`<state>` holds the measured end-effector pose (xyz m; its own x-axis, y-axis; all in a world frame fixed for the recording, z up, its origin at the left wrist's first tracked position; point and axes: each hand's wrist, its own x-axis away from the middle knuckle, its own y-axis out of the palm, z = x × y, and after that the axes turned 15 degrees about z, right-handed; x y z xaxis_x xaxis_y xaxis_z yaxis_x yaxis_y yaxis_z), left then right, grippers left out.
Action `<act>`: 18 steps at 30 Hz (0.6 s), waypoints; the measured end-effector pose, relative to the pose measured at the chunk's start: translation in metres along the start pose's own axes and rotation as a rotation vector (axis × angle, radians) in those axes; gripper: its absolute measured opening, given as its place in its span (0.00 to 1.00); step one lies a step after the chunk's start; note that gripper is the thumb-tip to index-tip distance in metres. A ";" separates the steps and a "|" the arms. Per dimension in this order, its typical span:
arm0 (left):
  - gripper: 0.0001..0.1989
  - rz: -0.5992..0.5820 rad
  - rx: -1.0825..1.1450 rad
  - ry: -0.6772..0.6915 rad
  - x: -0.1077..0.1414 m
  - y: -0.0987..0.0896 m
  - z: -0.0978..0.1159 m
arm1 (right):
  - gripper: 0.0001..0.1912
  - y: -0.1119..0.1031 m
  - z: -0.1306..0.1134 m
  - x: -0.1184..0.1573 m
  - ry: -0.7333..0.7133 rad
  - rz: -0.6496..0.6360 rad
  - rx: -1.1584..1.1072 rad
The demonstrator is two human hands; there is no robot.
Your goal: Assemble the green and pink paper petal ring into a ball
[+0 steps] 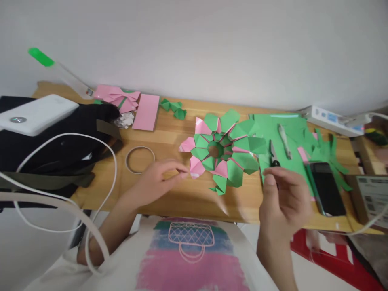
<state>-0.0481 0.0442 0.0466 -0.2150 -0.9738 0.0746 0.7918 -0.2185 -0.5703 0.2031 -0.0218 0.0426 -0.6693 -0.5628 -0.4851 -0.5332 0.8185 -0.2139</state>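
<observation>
1. Paper flower [208, 163]: on worktop [169, 137], between hands.
2. Left hand [153, 178]: fingers together beside flower; tape roll [127, 161] near.
3. Right hand [285, 200]: blurred, finger state cannot be told; scissors [273, 151] adjacent.
4. Cable [115, 165] loops near left forearm.

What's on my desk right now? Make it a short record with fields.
Left hand: fingertips beside the green-and-pink folded-paper piece; contact unclear
Right hand: near the black-handled blade; grip unclear
Desk left: tan hoop, pink paper stack
Desk right: green paper, phone
Far left: white power bank on black cloth
</observation>
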 end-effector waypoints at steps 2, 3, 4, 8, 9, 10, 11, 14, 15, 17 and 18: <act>0.12 -0.077 0.043 0.032 0.003 0.007 0.006 | 0.05 -0.006 -0.010 0.001 -0.085 -0.188 -0.019; 0.12 -0.079 0.039 0.042 0.004 0.009 0.007 | 0.07 -0.008 -0.014 0.001 -0.128 -0.280 -0.022; 0.12 -0.067 0.031 0.038 0.004 0.011 0.007 | 0.09 -0.009 -0.017 0.000 -0.172 -0.355 -0.019; 0.12 -0.014 0.179 -0.177 -0.003 0.015 -0.004 | 0.10 -0.008 -0.018 0.001 -0.312 -0.469 0.011; 0.13 -0.014 0.239 -0.232 -0.006 0.016 -0.008 | 0.10 -0.006 -0.017 0.001 -0.328 -0.476 0.018; 0.14 -0.022 0.296 -0.274 -0.009 0.018 -0.011 | 0.10 -0.005 -0.017 0.002 -0.340 -0.483 0.021; 0.16 -0.039 0.344 -0.304 -0.011 0.020 -0.013 | 0.09 -0.003 -0.017 0.002 -0.353 -0.493 0.023; 0.19 -0.119 0.495 -0.386 -0.016 0.030 -0.017 | 0.09 0.002 -0.022 0.002 -0.413 -0.515 0.038; 0.20 -0.149 0.548 -0.414 -0.016 0.033 -0.016 | 0.09 0.004 -0.025 0.001 -0.441 -0.524 0.044; 0.19 -0.200 0.653 -0.461 -0.016 0.039 -0.012 | 0.09 0.008 -0.030 0.000 -0.496 -0.542 0.052; 0.19 -0.219 0.704 -0.482 -0.016 0.042 -0.010 | 0.09 0.010 -0.032 0.000 -0.521 -0.546 0.060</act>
<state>-0.0170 0.0507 0.0136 -0.2643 -0.7917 0.5508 0.9639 -0.2368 0.1220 0.1819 -0.0172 0.0675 0.0207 -0.7749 -0.6317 -0.6799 0.4524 -0.5771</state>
